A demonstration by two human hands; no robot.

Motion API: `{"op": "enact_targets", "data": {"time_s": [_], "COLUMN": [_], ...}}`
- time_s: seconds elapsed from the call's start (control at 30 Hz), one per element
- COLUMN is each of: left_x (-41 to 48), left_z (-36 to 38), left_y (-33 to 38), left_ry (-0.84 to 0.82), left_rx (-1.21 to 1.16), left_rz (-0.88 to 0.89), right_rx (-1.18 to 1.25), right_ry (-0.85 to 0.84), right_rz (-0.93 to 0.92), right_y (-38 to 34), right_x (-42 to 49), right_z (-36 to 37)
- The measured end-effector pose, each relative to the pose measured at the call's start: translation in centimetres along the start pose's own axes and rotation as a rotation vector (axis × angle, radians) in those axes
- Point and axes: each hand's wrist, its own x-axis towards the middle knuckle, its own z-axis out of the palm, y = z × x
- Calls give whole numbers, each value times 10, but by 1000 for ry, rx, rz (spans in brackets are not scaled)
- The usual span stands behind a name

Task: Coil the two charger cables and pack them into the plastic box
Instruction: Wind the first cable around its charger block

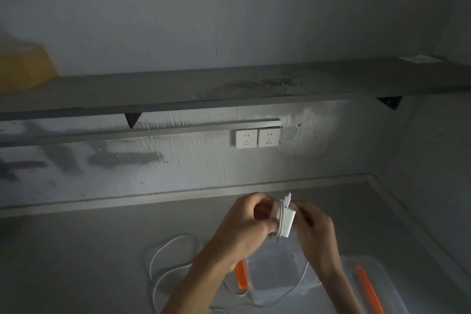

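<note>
Head view, left hand [244, 222] and right hand [314, 232] gripping white charger [286, 222], above clear plastic box [277, 275].

A single head-worn wide-angle camera is looking forward and down, sitting close above the grey countertop [76, 250]; it is facing the rough whitewashed wall [204, 168].

Right hand [314, 234] motion-blurred, finger grip unreadable. Left hand [244, 227] covers part of the charger [286, 223]. Cable [163, 260] passes under the left forearm and off the bottom edge. Box [277, 275] partly hidden by both arms; lid [382, 285] cropped at the bottom. Yellow thing [23, 69] cut off left, blurred.
</note>
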Motion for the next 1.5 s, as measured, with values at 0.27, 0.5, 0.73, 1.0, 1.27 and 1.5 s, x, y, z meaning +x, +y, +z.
{"op": "enact_targets", "data": {"time_s": [0.27, 0.5, 0.73, 1.0, 1.27, 1.5], "left_x": [37, 13, -10, -11, -9, 26], "left_z": [2, 11, 8, -7, -6, -20], "left_y": [-7, -15, -4, 8, 6, 0], "left_ry": [242, 126, 32, -2, -123, 259], "left_rx": [-192, -26, 231, 182, -59, -310], "left_rz": [-117, -69, 169, 106, 17, -34], "right_rx": [-170, -788, -462, -74, 332, -89], "right_ry": [-487, -97, -207, -148, -386, -325], "right_rz": [65, -541, -603, -467, -1, -1], "right_y": [-22, -69, -65, -43, -14, -6], "right_x": [-62, -19, 40, 40, 23, -52], "right_z": [2, -60, -68, -38, -5, -3]}}
